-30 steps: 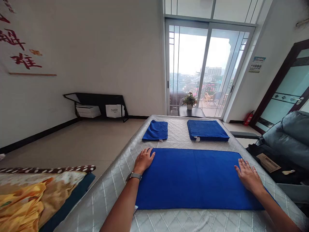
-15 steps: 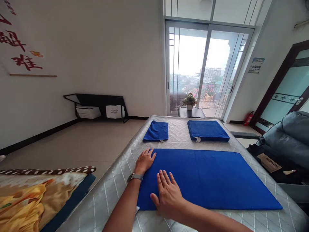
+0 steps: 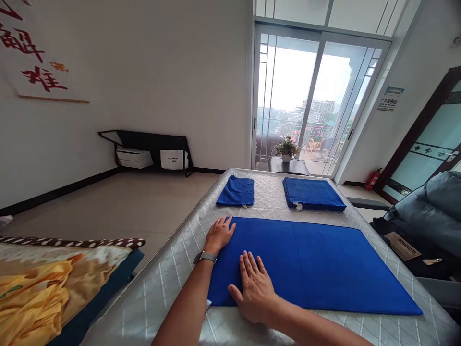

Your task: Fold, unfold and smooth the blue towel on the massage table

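Observation:
A blue towel (image 3: 317,266) lies spread flat across the silver quilted mattress (image 3: 169,283). At its far left corner rests my left hand (image 3: 219,235), fingers stretched out over the edge and a watch on the wrist. My right hand (image 3: 255,288) lies palm down on the left part of the same towel, fingers extended and thumb apart. Beyond the towel, a smaller folded blue towel (image 3: 236,191) sits on the left. A neat stack of folded blue towels (image 3: 314,193) is to the right, with a white tag showing.
On the left, yellow cloth (image 3: 39,298) lies on a patterned blanket. A black frame (image 3: 153,140) with white boxes stands by the wall. Behind the mattress, a potted plant (image 3: 287,150) sits on a dark chair. At right are a grey sofa (image 3: 432,211) and a fire extinguisher (image 3: 373,179).
The view has shifted slightly, moving the room a little to the right and up. Both hands stay on the towel in nearly the same places, and the towel remains flat.

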A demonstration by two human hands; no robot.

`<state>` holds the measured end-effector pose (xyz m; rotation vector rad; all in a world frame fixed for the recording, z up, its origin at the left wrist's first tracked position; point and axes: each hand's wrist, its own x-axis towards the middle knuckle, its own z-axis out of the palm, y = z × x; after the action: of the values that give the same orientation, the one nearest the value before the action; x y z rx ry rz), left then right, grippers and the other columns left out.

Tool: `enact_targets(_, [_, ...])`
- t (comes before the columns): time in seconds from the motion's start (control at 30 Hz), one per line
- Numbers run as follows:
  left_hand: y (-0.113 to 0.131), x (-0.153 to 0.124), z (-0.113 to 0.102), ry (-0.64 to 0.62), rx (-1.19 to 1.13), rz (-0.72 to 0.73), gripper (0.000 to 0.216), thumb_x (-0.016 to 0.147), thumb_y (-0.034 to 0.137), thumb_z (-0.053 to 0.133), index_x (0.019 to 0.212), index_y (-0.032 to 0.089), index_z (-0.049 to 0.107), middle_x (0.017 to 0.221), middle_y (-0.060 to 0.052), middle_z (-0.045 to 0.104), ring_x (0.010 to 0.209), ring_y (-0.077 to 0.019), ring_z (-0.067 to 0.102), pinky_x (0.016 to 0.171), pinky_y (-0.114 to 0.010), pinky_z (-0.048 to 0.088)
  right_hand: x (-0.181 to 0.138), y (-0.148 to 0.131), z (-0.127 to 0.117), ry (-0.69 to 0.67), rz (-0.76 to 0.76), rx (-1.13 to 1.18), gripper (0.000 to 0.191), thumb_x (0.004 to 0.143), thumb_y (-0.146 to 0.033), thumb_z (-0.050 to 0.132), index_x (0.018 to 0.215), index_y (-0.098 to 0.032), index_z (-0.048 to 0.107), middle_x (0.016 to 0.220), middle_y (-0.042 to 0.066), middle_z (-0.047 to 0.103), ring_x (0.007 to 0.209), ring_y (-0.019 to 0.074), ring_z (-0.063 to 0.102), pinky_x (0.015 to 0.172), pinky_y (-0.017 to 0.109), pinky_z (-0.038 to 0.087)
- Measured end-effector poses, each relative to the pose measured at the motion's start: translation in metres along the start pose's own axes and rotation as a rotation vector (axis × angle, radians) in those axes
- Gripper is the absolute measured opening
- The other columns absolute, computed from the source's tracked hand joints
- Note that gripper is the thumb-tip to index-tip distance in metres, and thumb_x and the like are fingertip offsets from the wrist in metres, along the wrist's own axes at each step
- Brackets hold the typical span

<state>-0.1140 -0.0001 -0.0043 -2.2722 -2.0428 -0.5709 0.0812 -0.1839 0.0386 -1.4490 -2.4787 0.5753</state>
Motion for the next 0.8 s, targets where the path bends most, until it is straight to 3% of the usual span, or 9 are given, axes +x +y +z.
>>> enact_targets(0.33, [0.0, 0.0, 0.0, 0.007, -0.013, 0.001, 0.054, 0.101, 0.045, 0.038, 0.142, 0.015, 0.057, 0.148, -0.016, 0.056, 0.137, -0.0303, 0.05, 0.116, -0.045, 0.037, -0.071, 0.083, -0.033, 0.032, 0.294, -0.165, 0.084, 0.1, -0.068, 0.013, 0.162, -0.01, 0.013, 0.169, 0.01, 0.007, 0.156, 0.0244, 0.005, 0.128, 0.048, 0.008])
enact_targets(0.6, [-0.002, 0.002, 0.003, 0.012, -0.007, -0.003, 0.055, 0.1, 0.047, 0.038, 0.14, 0.016, 0.059, 0.149, -0.014, 0.056, 0.137, -0.0296, 0.05, 0.117, -0.045, 0.036, -0.142, 0.173, -0.044, 0.168, 0.507, -0.289, 0.081, 0.099, -0.069, 0.014, 0.163, -0.019, 0.017, 0.169, 0.005, 0.016, 0.156, 0.0219, 0.012, 0.128, 0.047, 0.01])
enact_targets(0.8, [-0.004, 0.002, 0.005, 0.006, 0.036, 0.013, 0.057, 0.101, 0.048, 0.035, 0.142, 0.015, 0.057, 0.149, -0.015, 0.055, 0.137, -0.0295, 0.05, 0.117, -0.044, 0.037, -0.186, 0.239, -0.055, 0.234, 0.657, -0.375, 0.089, 0.096, -0.071, 0.013, 0.162, -0.012, 0.02, 0.168, 0.008, 0.02, 0.156, 0.023, 0.013, 0.128, 0.048, 0.01])
